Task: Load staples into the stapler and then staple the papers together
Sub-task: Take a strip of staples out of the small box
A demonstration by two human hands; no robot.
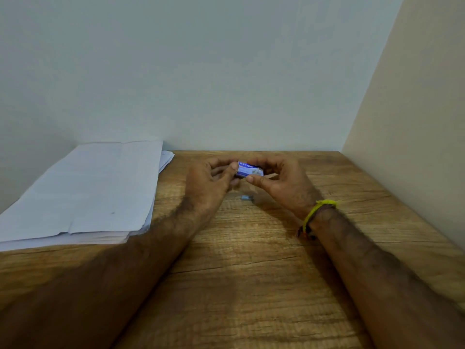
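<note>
A small blue staple box (249, 169) is held above the far middle of the wooden table (251, 260). My left hand (214, 178) pinches its left end with thumb and fingers. My right hand (281, 180) pinches its right end, thumb on the lower edge. Below the hands a small blue-grey object (245, 197) lies on the table; it is blurred and mostly hidden, so I cannot tell whether it is the stapler. A stack of white papers (95, 190) lies at the left of the table.
A pale wall rises right behind the table's far edge, and a beige wall runs along the right side. The paper stack overhangs the left part of the table. A yellow thread band (317, 212) circles my right wrist.
</note>
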